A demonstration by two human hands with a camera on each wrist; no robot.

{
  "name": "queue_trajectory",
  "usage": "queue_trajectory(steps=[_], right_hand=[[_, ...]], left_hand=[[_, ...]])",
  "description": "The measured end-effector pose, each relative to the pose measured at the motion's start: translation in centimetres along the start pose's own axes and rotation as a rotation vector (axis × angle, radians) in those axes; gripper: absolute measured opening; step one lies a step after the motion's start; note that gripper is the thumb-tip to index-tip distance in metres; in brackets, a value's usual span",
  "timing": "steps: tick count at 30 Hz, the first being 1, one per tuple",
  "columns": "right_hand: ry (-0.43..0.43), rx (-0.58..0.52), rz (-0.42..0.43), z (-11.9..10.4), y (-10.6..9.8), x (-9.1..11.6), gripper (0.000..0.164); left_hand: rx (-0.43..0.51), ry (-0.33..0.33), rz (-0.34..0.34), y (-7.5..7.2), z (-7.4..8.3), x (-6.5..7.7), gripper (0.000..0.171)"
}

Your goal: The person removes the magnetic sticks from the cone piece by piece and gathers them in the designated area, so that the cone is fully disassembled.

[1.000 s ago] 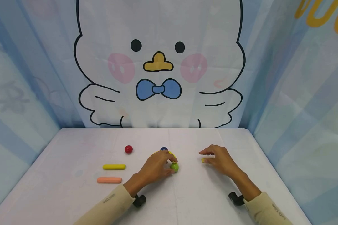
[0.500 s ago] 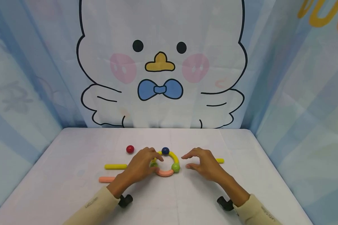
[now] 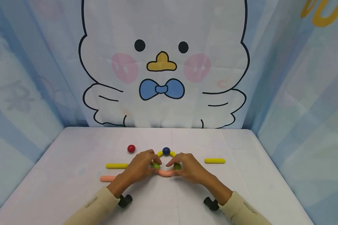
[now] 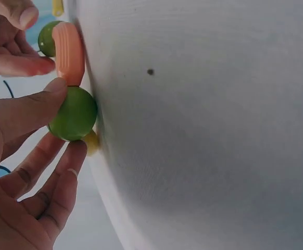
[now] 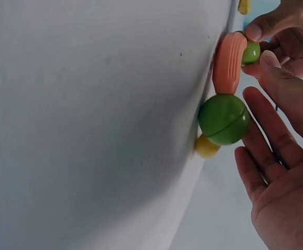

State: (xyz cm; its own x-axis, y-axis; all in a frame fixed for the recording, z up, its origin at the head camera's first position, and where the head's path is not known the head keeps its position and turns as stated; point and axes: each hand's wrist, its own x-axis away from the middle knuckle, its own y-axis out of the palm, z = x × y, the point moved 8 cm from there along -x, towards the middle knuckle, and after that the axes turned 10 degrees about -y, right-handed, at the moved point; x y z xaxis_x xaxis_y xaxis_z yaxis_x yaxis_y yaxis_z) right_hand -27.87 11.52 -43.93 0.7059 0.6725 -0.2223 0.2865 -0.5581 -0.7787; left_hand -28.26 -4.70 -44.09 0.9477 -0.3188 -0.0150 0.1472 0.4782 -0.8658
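A pale backdrop (image 3: 161, 34), printed with a cartoon character, is hung behind a white table (image 3: 169, 200). Near the middle of the table a ring (image 3: 172, 154) is seen, made up of curved pieces and balls. Its far side is formed by yellow curved pieces (image 3: 160, 153) that are met by a dark blue ball (image 3: 166, 151); its near side is closed by an orange curved piece (image 4: 69, 54), marked with lengthwise grooves. The ends of that piece are met by a left green ball (image 4: 73, 115) and a right green ball (image 5: 224, 120), the latter crossed by a thin seam.

The ring is flanked by two hands. The left green ball is pinched by the left hand (image 3: 140, 165), thumb and fingertips being parted by about the ball's width. The right hand (image 3: 191, 168) is held around the right green ball, its thumb and fingers spread apart and loosely bent; whether that ball is touched cannot be told.

Straight bars are laid farther out: a right yellow bar (image 3: 215, 161), a left yellow bar (image 3: 116, 166) and an orange bar (image 3: 107, 178), the last partly hidden by the left arm. A red ball (image 3: 131, 148) is seen beyond the left hand.
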Motion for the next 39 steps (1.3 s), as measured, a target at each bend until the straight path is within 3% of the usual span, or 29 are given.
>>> queue_trajectory(steps=[10, 30, 34, 39], right_hand=[[-0.042, -0.012, -0.062, -0.7, 2.1, -1.3, 0.023], [-0.027, 0.015, -0.143, -0.6, 1.9, -1.0, 0.024], [0.001, 0.017, -0.067, -0.3, 1.2, -0.8, 0.017], [0.144, 0.063, 0.106, 0.8, -0.3, -0.5, 0.016]], left_hand=[[0.027, 0.023, -0.007, 0.2, 0.1, 0.0, 0.023], [0.024, 0.004, -0.005, 0.1, 0.0, 0.0, 0.027], [0.019, 0.011, 0.0, 0.2, 0.1, 0.0, 0.028], [0.001, -0.009, 0.01, 0.2, 0.1, 0.2, 0.03]])
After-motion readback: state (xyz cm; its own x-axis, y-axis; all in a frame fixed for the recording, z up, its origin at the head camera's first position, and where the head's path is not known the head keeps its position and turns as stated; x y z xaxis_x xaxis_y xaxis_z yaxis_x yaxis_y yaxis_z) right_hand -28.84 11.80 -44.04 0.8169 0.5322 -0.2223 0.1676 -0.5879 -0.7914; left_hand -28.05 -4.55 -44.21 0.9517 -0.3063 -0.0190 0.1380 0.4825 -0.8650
